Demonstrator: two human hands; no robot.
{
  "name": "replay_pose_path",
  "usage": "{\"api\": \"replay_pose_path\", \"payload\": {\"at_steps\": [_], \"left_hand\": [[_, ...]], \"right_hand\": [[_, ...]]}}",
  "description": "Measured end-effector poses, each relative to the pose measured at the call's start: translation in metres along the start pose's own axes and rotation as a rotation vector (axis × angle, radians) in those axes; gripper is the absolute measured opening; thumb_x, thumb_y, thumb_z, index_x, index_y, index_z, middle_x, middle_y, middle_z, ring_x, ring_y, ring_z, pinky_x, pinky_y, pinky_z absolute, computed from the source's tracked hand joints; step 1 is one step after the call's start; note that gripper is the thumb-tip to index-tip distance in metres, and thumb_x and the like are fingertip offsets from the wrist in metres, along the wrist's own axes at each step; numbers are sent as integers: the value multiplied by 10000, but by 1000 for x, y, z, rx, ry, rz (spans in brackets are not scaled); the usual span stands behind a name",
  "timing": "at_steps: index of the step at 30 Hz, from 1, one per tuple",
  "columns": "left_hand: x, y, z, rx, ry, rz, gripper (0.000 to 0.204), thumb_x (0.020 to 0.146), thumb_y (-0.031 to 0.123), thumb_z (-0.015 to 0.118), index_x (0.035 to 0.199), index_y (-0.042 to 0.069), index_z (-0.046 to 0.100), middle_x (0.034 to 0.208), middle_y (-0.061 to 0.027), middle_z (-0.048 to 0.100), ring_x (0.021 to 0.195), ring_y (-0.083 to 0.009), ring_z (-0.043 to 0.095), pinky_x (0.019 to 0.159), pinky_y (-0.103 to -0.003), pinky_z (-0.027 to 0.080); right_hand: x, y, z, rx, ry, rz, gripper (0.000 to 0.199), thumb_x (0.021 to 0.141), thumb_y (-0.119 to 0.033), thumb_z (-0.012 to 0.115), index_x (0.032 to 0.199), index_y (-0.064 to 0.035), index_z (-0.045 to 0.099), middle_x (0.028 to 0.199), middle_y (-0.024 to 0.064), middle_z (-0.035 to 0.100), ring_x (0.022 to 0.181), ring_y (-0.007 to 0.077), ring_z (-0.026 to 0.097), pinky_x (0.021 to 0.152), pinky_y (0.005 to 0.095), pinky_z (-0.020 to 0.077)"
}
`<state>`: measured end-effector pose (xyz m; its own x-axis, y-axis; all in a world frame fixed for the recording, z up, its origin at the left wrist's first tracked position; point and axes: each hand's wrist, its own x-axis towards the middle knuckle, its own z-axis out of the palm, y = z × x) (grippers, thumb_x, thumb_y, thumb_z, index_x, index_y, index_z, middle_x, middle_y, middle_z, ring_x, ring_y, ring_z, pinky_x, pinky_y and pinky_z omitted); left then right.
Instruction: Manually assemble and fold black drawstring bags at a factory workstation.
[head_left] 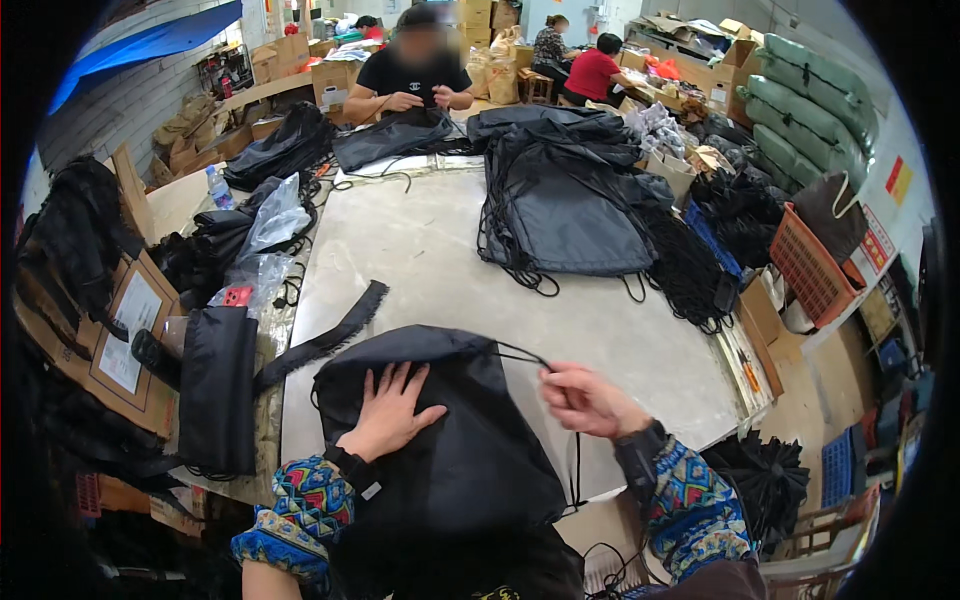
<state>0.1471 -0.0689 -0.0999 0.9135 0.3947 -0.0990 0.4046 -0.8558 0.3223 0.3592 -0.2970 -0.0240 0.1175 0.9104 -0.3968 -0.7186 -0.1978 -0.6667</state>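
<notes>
A black drawstring bag [470,430] lies flat at the near edge of the pale table. My left hand [393,412] rests on its upper left part, fingers spread and palm down. To the right, my right hand [592,400] is closed on the bag's black drawstring [520,354], which runs taut from the bag's top right corner. Another length of cord [577,465] hangs by the bag's lower right corner. Left of the bag lie a black fabric strip [335,335] and a folded black cloth piece [218,390].
A stack of black drawstring bags [565,205] with loose cords covers the far right of the table [400,250]. Across it a person [415,75] handles a dark bag. Cardboard boxes [135,330] stand left; an orange crate [812,262] and green bundles [810,110] are right.
</notes>
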Motion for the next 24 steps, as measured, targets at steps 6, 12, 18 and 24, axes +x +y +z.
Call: {"api": "replay_pose_path", "payload": {"at_steps": [6, 12, 18, 24], "left_hand": [[11, -3, -10, -3, -11, 37, 793, 921, 583, 489, 1505, 92, 274, 1551, -215, 220, 1453, -392, 139, 1155, -578, 70], [53, -17, -13, -104, 80, 38, 768, 922, 503, 542, 1467, 27, 282, 1488, -242, 312, 1412, -409, 227, 1148, -567, 122], [34, -27, -44, -348, 295, 238, 355, 932, 250, 584, 1179, -3, 610, 1206, -237, 586, 1106, -391, 571, 943, -405, 468], [-106, 4, -42, -262, 26, -66, 317, 849, 282, 705, 956, -3, 617, 907, -158, 631, 831, -328, 619, 722, -409, 493]], "right_hand": [[-89, -30, -56, 0, -115, -818, 213, 950, -221, 574, 992, -13, 603, 622, -22, 502, 517, 121, 481, 515, 285, 415], [-67, -46, 11, -763, 51, -496, 213, 928, -117, 612, 1051, 53, 650, 860, 123, 696, 821, 218, 681, 768, 322, 541], [38, -18, 48, -1851, -62, -481, 446, 888, -438, 634, 1028, -14, 648, 857, 167, 674, 766, 336, 645, 680, 404, 497], [25, 18, 6, -1888, -149, -283, 504, 832, -539, 657, 907, -45, 588, 747, 122, 641, 755, 342, 632, 644, 421, 470]]}}
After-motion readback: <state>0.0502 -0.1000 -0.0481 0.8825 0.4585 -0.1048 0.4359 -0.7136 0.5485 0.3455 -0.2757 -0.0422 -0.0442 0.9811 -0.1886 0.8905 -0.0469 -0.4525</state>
